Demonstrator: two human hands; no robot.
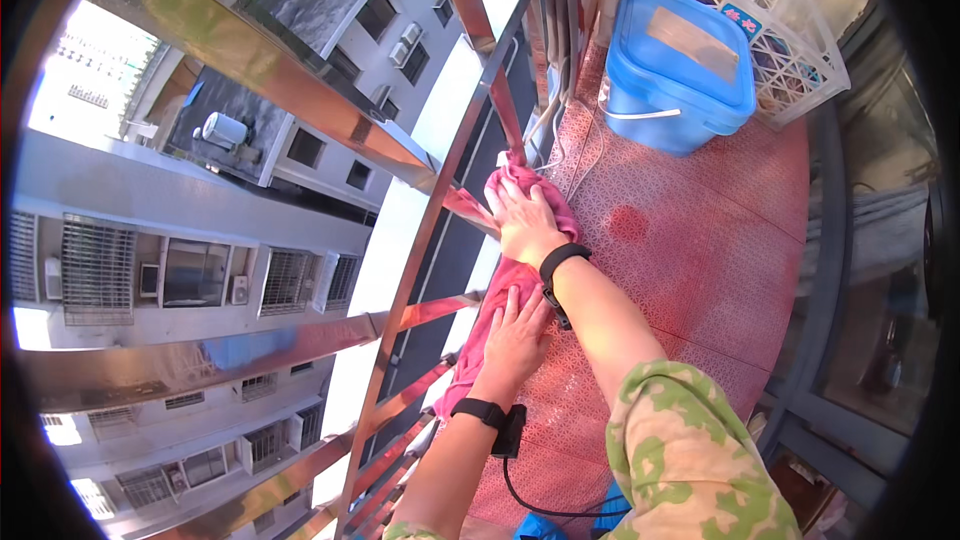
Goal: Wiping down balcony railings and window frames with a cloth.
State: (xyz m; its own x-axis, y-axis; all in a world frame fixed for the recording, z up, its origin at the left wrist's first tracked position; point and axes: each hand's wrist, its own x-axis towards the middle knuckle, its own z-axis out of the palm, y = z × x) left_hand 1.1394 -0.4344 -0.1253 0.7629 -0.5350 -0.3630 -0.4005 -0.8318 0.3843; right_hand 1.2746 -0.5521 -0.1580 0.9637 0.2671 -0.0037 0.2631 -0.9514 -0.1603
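A long pink cloth (pixel 476 345) lies along the low edge at the foot of a metal balcony railing (pixel 409 262). My right hand (pixel 523 217) presses flat on its far, bunched end, fingers spread a little. Nearer to me, my left hand (pixel 517 334) rests palm down on the middle of the same cloth. Both wrists wear black straps, and a small black box (pixel 510 431) with a cable sits at the left wrist. The palms and the cloth's underside are hidden.
A lidded blue plastic bucket (pixel 667 82) with a white handle stands on the red patterned floor tiles (pixel 675 240), beside a white plastic crate (pixel 810 82). Thin cables (pixel 592 157) run near the railing's far end. A glass door frame (pixel 821 240) is on the right. Buildings show beyond the railing.
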